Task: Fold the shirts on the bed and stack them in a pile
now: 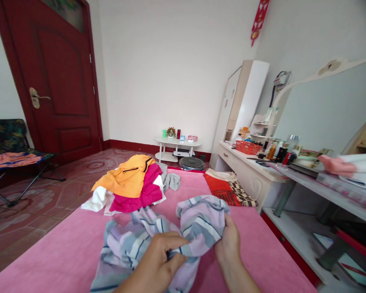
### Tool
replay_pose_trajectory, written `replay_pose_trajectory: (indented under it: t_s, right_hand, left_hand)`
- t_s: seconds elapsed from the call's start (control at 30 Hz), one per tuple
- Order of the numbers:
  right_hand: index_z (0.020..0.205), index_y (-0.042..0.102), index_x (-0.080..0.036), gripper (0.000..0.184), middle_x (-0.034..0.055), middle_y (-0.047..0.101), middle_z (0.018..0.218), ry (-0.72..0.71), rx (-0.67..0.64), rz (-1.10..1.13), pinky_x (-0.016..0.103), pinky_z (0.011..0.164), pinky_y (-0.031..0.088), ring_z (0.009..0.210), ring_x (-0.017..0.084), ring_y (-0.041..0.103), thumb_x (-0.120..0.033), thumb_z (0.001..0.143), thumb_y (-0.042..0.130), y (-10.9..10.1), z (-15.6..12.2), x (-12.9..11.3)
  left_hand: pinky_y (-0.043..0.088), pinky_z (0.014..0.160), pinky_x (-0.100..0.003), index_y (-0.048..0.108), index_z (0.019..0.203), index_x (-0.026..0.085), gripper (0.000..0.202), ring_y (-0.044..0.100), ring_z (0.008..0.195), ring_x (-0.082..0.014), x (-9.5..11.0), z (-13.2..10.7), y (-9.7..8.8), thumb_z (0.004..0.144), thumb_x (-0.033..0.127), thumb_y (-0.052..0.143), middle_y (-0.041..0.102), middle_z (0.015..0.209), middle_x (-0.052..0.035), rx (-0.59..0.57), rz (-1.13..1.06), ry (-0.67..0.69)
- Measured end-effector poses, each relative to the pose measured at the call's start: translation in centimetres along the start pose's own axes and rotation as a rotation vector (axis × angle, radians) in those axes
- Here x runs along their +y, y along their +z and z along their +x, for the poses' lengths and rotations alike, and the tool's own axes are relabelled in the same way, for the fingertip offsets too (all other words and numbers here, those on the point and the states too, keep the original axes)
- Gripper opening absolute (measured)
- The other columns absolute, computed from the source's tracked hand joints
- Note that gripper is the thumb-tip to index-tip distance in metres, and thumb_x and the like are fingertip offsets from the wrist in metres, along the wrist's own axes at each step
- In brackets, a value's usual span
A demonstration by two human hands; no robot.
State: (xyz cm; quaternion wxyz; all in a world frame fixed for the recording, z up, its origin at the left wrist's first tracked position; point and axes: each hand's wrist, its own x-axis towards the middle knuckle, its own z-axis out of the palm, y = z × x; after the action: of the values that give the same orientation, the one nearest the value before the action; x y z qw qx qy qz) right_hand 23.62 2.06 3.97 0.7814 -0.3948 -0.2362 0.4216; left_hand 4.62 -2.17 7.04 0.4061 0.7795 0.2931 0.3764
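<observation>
A lilac, grey and white striped garment (158, 236) lies bunched on the pink bed cover (64, 252) in front of me. My left hand (158, 260) pinches a ribbed edge of it, fingers closed on the cloth. My right hand (228, 240) grips another fold of the same garment from the right side. Beyond it sits a heap of clothes (131, 183), with an orange piece on top, a magenta one under it, and white and grey ones at the edges.
A red and a checked cloth (228, 189) lie at the bed's far right corner. A white dressing table (250, 167) with bottles and a red basket stands right, with shelves nearer me. A folding chair (12, 158) and red door are on the left; a small white table (177, 144) stands at the far wall.
</observation>
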Motion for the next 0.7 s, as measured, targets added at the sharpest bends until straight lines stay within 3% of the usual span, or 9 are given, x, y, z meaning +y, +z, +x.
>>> replay_pose_trajectory:
  t_s: [0.1,0.2,0.3,0.37,0.47,0.53,0.57,0.63,0.7]
  right_hand:
    - [0.088,0.064,-0.018,0.02,-0.0032,0.069,0.078,-0.153,0.186,0.137,0.027,0.07,0.052,0.073,0.015,0.065,-0.026,0.07,0.061,0.3,0.6,-4.8]
    - [0.093,0.063,-0.021,0.024,-0.0053,0.067,0.084,-0.365,0.178,0.159,0.021,0.074,0.049,0.075,0.01,0.063,-0.02,0.069,0.065,1.1,-0.3,-8.9]
    - [0.103,0.062,-0.024,0.03,-0.0053,0.067,0.09,-0.435,0.143,0.049,0.02,0.073,0.049,0.077,0.01,0.063,-0.022,0.073,0.065,2.1,-2.0,-10.1]
    - [0.113,0.06,-0.026,0.036,-0.0031,0.068,0.094,-0.341,-0.005,-0.109,0.024,0.075,0.05,0.079,0.013,0.064,-0.029,0.077,0.063,2.4,-3.1,-9.1]
    - [0.11,0.064,-0.023,0.037,0.0007,0.07,0.092,-0.035,-0.502,-0.429,0.029,0.075,0.051,0.079,0.017,0.064,-0.032,0.074,0.066,2.1,-3.8,-5.7]
    - [0.096,0.071,-0.02,0.028,0.0019,0.071,0.083,0.109,-0.788,-0.635,0.03,0.071,0.051,0.075,0.019,0.065,-0.03,0.07,0.07,1.7,-3.8,-3.7]
    - [0.09,0.073,-0.019,0.024,0.0024,0.071,0.08,0.123,-0.848,-0.707,0.03,0.069,0.051,0.073,0.02,0.065,-0.029,0.069,0.07,1.7,-3.9,-3.1]
    - [0.086,0.074,-0.017,0.021,0.004,0.072,0.081,0.066,-0.83,-0.752,0.03,0.069,0.051,0.074,0.02,0.065,-0.031,0.071,0.069,2.2,-4.0,-3.2]
    - [0.091,0.072,-0.017,0.025,0.0064,0.072,0.087,-0.023,-0.746,-0.688,0.031,0.071,0.052,0.078,0.021,0.066,-0.035,0.075,0.067,3.2,-4.3,-4.9]
  left_hand:
    - [0.022,0.053,-0.023,0.055,0.058,0.014,0.042,0.029,0.057,-0.0102,-0.6,-0.1,1.4,0.084,0.047,0.054,0.03,0.059,0.0027,-0.021,-0.329,-0.142]
    - [0.02,0.051,-0.022,0.052,0.062,0.015,0.048,0.025,0.057,-0.0094,0.3,-0.3,1.6,0.078,0.06,0.056,0.03,0.061,0.003,-0.099,-0.551,-0.263]
    - [0.018,0.048,-0.022,0.048,0.059,0.016,0.053,0.024,0.052,-0.0083,1.7,-0.5,2.1,0.075,0.067,0.054,0.03,0.056,0.0039,-0.287,-0.591,-0.298]
    - [0.018,0.046,-0.022,0.046,0.054,0.017,0.055,0.026,0.049,-0.0078,1.9,-0.8,2.4,0.07,0.068,0.058,0.03,0.053,0.0043,-0.379,-0.543,-0.27]
    - [0.021,0.047,-0.021,0.048,0.052,0.018,0.051,0.031,0.049,-0.0086,0.5,-1.5,2.1,0.067,0.063,0.064,0.033,0.051,0.0046,-0.448,-0.387,-0.258]
    - [0.023,0.047,-0.021,0.049,0.055,0.018,0.044,0.033,0.05,-0.0098,-1.5,-2.1,0.9,0.074,0.056,0.06,0.036,0.051,0.0047,-0.35,-0.23,-0.33]
    - [0.024,0.048,-0.021,0.048,0.056,0.018,0.041,0.035,0.051,-0.0106,-2.6,-2.4,0.1,0.077,0.052,0.057,0.037,0.051,0.0045,-0.258,-0.146,-0.369]
    - [0.026,0.049,-0.022,0.046,0.057,0.018,0.036,0.038,0.053,-0.012,-5.2,-3.0,-1.6,0.08,0.046,0.052,0.04,0.052,0.0041,-0.048,0.001,-0.407]
    - [0.029,0.051,-0.022,0.045,0.058,0.019,0.033,0.04,0.055,-0.013,-7.7,-3.3,-3.1,0.081,0.043,0.048,0.041,0.054,0.004,0.086,0.073,-0.396]
